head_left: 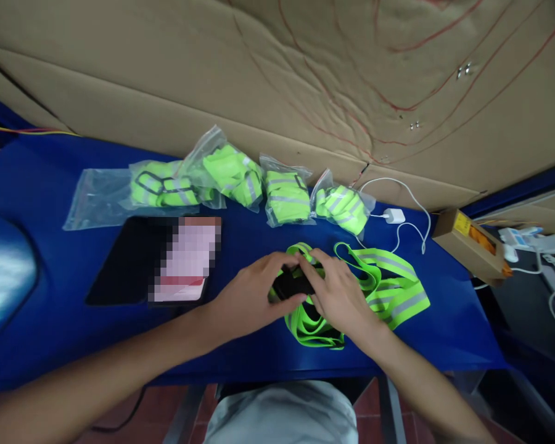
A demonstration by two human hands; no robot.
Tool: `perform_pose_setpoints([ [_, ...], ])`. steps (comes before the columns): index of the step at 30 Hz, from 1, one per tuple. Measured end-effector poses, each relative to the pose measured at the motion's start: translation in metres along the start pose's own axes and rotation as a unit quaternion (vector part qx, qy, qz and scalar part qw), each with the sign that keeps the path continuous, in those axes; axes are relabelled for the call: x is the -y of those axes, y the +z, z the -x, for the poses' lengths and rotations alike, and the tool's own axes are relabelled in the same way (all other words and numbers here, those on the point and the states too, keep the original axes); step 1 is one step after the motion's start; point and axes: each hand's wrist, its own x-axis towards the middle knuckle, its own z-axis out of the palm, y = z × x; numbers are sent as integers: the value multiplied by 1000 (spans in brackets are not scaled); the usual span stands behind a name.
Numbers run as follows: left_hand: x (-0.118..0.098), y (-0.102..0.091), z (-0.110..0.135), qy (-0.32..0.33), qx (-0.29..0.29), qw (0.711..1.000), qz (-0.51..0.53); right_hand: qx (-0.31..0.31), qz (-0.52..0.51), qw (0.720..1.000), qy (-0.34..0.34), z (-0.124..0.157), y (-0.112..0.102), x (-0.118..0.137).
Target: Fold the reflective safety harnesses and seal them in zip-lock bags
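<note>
My left hand (250,290) and my right hand (340,290) meet over a neon-green reflective strap (400,290) with grey stripes, lying loosely bunched on the blue table. Between my fingers is a dark piece (296,283) of the strap; its exact shape is partly hidden. The left thumb and fingers close around it from the left. From the right, my other hand's fingers are bent down onto it, touching the left fingertips. Loops of strap hang below the hands and spread out to the right.
Along the cardboard wall lie several clear zip bags (288,197) of folded green straps. A phone with a lit screen (187,262) rests on a dark cover (124,265) at left. A white charger (394,216) with cable and a small cardboard box (467,246) are at right.
</note>
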Motion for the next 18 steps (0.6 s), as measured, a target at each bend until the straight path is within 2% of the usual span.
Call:
perform_pose_setpoints([
  [2,-1,5,4,53,-20,995,-84,-10,13,1000,22,-1,5,7],
  [4,0,7,5,76,-25,991,-105,-21,18,999,38,-2,9,11],
  [8,1,3,3,65,-32,994,-80,-44,41,997,58,0,13,16],
  [12,-4,0,0,72,-41,989,-123,-38,49,996,62,1,11,19],
  [15,-12,-3,-1,116,-20,973,-201,-30,60,996,65,1,-3,15],
  [18,-17,-14,3,126,-11,953,-276,-46,55,993,90,6,-32,-6],
])
